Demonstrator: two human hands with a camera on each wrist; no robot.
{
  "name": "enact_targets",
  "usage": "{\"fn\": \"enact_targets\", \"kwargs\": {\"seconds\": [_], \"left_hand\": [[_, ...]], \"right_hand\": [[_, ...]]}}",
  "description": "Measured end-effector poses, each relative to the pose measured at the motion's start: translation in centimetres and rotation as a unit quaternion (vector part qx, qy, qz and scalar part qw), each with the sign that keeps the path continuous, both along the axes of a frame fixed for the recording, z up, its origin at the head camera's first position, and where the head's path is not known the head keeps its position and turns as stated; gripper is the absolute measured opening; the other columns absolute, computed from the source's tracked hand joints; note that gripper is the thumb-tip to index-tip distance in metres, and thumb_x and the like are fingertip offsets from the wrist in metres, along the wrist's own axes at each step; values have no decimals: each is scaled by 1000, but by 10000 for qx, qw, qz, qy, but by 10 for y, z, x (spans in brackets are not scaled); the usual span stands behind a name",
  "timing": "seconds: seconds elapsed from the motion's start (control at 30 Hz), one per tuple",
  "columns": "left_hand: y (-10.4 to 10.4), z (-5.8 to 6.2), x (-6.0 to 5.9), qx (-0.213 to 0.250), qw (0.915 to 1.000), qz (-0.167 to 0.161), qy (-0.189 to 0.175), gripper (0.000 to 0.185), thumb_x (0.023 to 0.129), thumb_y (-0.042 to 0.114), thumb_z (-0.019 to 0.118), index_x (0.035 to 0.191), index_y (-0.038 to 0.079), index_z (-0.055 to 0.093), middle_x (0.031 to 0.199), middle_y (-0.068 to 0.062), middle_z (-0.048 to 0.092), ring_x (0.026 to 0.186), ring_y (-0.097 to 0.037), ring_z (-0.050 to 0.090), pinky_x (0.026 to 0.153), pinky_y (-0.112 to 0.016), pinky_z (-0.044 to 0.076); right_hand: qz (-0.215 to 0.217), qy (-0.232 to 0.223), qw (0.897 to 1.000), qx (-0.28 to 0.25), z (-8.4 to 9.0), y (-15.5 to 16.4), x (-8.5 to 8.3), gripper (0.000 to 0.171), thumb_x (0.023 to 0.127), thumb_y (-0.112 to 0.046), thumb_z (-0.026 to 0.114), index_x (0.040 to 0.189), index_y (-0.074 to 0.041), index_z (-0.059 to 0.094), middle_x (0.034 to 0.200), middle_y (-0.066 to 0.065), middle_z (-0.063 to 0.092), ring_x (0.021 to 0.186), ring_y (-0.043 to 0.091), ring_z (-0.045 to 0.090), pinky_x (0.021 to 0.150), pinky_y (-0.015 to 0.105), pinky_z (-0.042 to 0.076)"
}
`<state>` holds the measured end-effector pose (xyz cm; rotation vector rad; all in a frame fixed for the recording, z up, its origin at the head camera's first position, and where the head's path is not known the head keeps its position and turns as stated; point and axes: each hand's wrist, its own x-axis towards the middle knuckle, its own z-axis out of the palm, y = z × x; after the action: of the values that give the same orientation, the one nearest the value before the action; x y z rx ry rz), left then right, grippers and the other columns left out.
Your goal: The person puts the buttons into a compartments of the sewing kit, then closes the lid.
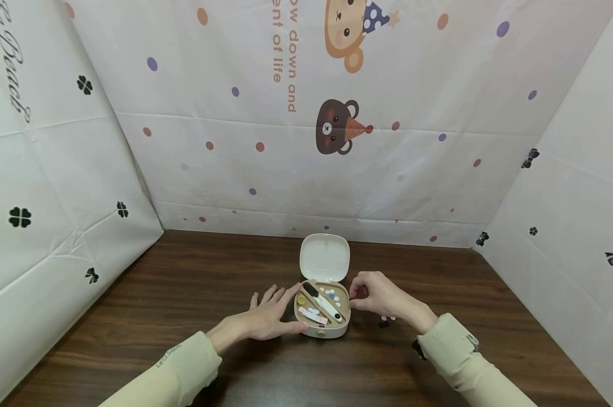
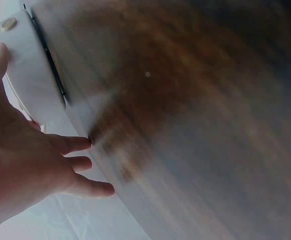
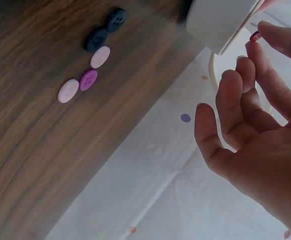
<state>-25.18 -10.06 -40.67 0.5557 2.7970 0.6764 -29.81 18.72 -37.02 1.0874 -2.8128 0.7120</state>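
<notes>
A small white box [image 1: 331,333] with a beige divided insert stands on the table, its lid [image 1: 324,258] raised at the back. My left hand [image 1: 268,317] steadies its left side, thumb at the front corner and fingers spread. By the right rim, my right hand [image 1: 379,294] pinches a dark red button [image 3: 255,36] between thumb and index finger. Across the insert lies a white tool [image 1: 329,308] with a black end. White and blue buttons [image 1: 331,295] fill the right compartment; a pink-and-white strip [image 1: 313,315] lies in the left one.
Several loose buttons lie on the dark wooden table [image 1: 225,254] right of the box: black [image 3: 95,39], pale pink [image 3: 68,91] and magenta [image 3: 88,80]. Printed white cloth [image 1: 265,169] hangs behind and along both sides.
</notes>
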Motion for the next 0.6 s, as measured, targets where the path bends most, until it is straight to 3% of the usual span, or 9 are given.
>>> {"fn": "enact_targets", "kwargs": {"seconds": [0.23, 0.6], "left_hand": [[-1, -1, -1, 1, 10000, 3, -3, 92, 85, 69, 55, 155, 26, 14, 155, -23, 29, 148, -41, 16, 108, -73, 10], [0, -1, -1, -57, 10000, -18, 57, 92, 85, 69, 54, 155, 25, 14, 155, -23, 29, 147, -41, 17, 109, -73, 11]], "right_hand": [[-104, -139, 9998, -79, -3, -9, -7, 12, 77, -13, 79, 76, -14, 67, 76, 2, 61, 69, 13, 54, 61, 18, 42], [-236, 152, 9994, -199, -8, -17, -16, 10, 76, -10, 77, 74, -11, 67, 72, 0, 59, 66, 9, 52, 60, 18, 41]]}}
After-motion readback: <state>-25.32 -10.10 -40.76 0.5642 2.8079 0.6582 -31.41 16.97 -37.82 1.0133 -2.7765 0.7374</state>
